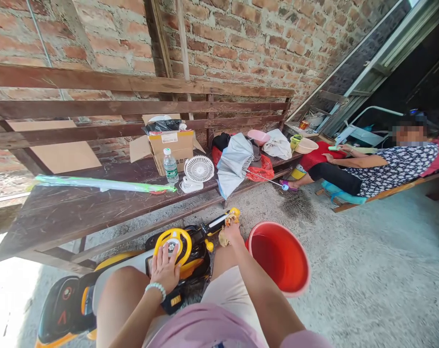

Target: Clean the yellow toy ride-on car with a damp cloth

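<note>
My left hand (165,271) lies on the yellow steering wheel (186,244) of a black and yellow ride-on toy vehicle (62,302), fingers stretched over the hub. A beaded bracelet circles that wrist. At the front, my right hand (234,233) is closed on a crumpled tan cloth (224,239), against the yellow end of the toy's front arm (214,222). The hand and cloth partly cover that end. Just right of my right forearm stands a red bucket (303,263).
A dark wooden bench (85,212) runs along the brick wall. On it are a cardboard box (174,150), water bottle (170,169), white fan (199,169), long plastic-wrapped item (106,185) and silver umbrella (233,162), its shaft jutting outward. A seated person (389,169) holds a phone at right.
</note>
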{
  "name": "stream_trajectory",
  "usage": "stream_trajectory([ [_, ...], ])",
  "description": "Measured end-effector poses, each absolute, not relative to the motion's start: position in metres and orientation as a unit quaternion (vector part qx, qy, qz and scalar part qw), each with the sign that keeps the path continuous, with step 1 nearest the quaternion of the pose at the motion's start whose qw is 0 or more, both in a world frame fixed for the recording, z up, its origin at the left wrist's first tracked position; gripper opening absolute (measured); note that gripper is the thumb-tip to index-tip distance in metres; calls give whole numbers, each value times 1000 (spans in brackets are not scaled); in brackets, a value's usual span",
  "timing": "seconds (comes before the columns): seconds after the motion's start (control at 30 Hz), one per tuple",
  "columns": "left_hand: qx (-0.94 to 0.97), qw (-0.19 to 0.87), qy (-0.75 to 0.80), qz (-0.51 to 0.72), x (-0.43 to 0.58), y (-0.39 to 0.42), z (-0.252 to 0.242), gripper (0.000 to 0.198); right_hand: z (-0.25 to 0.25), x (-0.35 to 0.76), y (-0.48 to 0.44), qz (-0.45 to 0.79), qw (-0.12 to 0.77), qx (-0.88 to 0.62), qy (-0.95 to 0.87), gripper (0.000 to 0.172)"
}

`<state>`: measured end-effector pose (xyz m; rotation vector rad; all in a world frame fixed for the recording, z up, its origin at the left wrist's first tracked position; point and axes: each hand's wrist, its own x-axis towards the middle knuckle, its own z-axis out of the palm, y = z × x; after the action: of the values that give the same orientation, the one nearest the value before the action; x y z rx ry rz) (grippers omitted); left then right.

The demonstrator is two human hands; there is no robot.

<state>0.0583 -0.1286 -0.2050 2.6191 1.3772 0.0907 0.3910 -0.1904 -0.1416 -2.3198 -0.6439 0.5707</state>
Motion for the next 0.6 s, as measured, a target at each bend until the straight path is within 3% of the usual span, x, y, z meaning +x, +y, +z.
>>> stream_trajectory([
  [0.17, 876, 103, 470, 26, 58, -128, -198, 70, -151, 339, -204, 200, 85, -896, -388, 67],
  [0.23, 876, 109, 469, 19, 58, -128, -195, 70, -150, 328, -212, 197, 26, -874, -443, 72],
  [0.6, 881, 123, 457, -1, 54, -120, -197, 72, -117, 384, -188, 230, 8, -915, -332, 56],
])
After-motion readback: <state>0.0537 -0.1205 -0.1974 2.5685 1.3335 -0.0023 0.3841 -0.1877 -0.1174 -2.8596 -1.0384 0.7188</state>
